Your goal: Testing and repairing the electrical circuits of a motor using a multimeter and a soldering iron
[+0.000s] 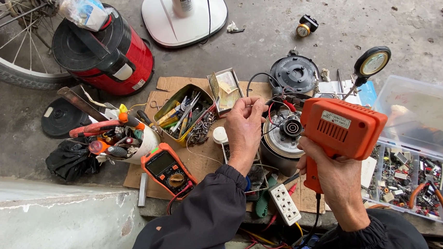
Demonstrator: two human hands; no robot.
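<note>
My right hand (334, 176) grips the handle of an orange soldering gun (338, 126), whose tip points left at the opened underside of a round metal cooker (283, 135) with red and black wires. My left hand (243, 125) pinches a thin wire or strand of solder (261, 104) just above those wires, close to the gun's tip. Both sleeves are dark.
An orange multimeter (167, 170) lies left of my arm. A tin of tools (185, 116), a white cup of screwdrivers (129, 139), a power strip (285, 204), a clear box of small parts (416, 163), a magnifier (373, 63), a red cooker (110, 54) and a bicycle wheel (3, 46) surround the cardboard.
</note>
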